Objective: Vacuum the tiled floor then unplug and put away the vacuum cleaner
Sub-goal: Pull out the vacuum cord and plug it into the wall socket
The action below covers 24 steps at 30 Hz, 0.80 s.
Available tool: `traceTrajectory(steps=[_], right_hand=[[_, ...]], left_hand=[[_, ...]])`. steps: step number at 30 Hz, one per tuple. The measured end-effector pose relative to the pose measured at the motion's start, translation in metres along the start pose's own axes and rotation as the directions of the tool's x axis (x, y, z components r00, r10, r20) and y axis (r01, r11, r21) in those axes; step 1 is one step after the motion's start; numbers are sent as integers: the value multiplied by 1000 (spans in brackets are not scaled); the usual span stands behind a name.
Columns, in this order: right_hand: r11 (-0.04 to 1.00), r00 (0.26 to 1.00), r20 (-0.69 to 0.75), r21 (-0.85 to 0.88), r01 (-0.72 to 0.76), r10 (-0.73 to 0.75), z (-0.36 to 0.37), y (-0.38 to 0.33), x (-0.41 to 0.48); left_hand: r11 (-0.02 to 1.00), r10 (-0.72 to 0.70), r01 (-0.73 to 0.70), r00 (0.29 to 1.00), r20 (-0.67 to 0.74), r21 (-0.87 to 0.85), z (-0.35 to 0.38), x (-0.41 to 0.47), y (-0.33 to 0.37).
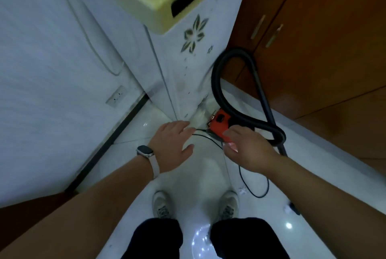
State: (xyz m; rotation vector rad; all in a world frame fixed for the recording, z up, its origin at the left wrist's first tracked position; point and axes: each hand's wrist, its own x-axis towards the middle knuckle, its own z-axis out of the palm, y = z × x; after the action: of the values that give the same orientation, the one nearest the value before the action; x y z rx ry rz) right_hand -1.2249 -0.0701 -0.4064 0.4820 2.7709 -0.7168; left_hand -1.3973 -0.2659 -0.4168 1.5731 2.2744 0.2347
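Vacuum (220, 122): red body on the tiled floor (200, 175), in the corner between the white appliance (188, 66) and the wooden cabinet (313, 39).
Hose (217, 79): black, looped upward above the body, curling back down beside it.
Cord (253, 187): thin, black, trailing loose across the floor, running beneath both hands.
Left hand (173, 143): fingers spread apart, palm down, holding nothing, hovering over the cord; a watch (144, 151) on the wrist.
Right hand (248, 150): reaching to the vacuum's near edge, fingers curled there; whether they are clamped on it, cannot tell.
Socket (116, 96): low on the left wall.
Shoes (160, 204): pale, planted on the tiles.
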Motion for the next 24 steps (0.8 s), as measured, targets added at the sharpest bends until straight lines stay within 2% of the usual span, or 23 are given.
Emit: traceTrajectory(steps=[4,8,12,16,20,24], right_hand=[[993,997,-30,94,-70,73,91,53,42],[988,992,3,85,-128,128,188,117,88],[987,991,32,83,-134,132,275,165,130],[994,988,114,-20,-103,105,337,193,168],[996,982,186,-90,3,14,385,206,204],[994,984,176,-109,-1,20,421,226,230]], left_hand=[[998,45,-48,996,77,44,110,38,-34],[978,144,-163,980,138,133,219,78,-69],[971,112,-141,981,158,191,309,119,-107],[961,143,-174,978,152,217,375,155,-142],[949,179,-212,972,154,233,422,180,-168],[965,124,-142,988,96,219,459,206,-186]])
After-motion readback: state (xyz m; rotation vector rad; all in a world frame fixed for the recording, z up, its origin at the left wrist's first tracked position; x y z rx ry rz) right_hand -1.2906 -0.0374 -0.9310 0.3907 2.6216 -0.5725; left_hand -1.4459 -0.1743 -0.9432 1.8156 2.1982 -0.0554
